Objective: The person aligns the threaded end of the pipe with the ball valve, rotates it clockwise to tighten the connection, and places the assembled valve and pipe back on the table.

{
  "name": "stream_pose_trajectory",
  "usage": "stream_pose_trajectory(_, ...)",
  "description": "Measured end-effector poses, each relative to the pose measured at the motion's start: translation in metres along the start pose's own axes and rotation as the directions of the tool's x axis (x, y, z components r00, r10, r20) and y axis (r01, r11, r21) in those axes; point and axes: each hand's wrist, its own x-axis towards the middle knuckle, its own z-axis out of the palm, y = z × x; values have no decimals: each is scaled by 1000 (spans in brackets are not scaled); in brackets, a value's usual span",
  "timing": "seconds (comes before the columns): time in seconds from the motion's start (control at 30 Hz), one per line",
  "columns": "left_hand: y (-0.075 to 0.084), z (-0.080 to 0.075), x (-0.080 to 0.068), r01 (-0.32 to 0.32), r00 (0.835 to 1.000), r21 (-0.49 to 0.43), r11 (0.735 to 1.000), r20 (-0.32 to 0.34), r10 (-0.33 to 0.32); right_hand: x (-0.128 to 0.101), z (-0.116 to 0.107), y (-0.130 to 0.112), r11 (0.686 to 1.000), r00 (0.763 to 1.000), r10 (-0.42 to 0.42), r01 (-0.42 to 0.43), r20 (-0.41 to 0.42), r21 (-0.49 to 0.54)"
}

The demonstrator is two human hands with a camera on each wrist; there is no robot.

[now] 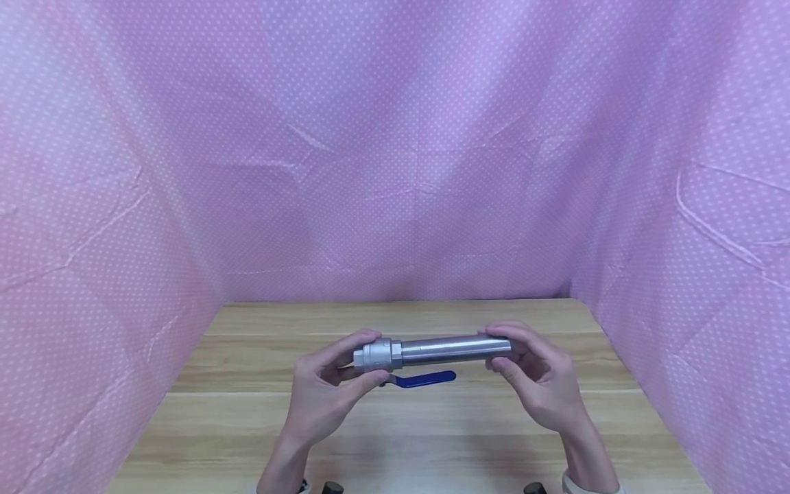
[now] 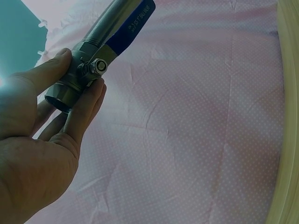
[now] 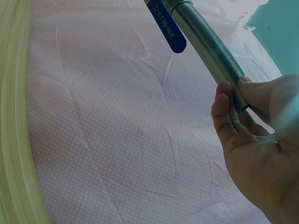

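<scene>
A metal ball valve (image 1: pixel 381 354) with a blue lever handle (image 1: pixel 428 379) is joined end to end with a straight steel pipe (image 1: pixel 453 348). My left hand (image 1: pixel 324 394) grips the valve body, thumb on one side and fingers on the other. At the pipe's free end, my right hand (image 1: pixel 546 384) pinches it between thumb and fingers. Both pieces are held up over the table, nearly level in the head view. The left wrist view shows the valve's open end (image 2: pixel 60 100) and the nut (image 2: pixel 99 66) at the base of its lever. White lettering marks the lever (image 3: pixel 167 25) in the right wrist view.
Below the hands lies a wood-grain table (image 1: pixel 407 439). Pink dotted cloth (image 1: pixel 407 171) hangs behind it and along both sides. Two dark round-topped objects (image 1: pixel 332 488) show at the bottom edge of the head view.
</scene>
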Motion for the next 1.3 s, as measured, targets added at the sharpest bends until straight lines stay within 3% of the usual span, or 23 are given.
stream_pose_trajectory(0.4, -1, 0, 0, 6, 1000, 10, 1000, -1, -6, -1, -1, 0, 1000, 1000, -5, 5, 3, -24)
stream_pose_trajectory(0.9, -1, 0, 0, 6, 1000, 16, 1000, -2, -6, -3, 0, -3, 990, 998, 42, -48, -50, -133)
stream_pose_trajectory(1.3, 1, 1, 0, 3, 1000, 5, 1000, 3, -3, -1, -1, 1, 1000, 1000, 0, 0, -6, -6)
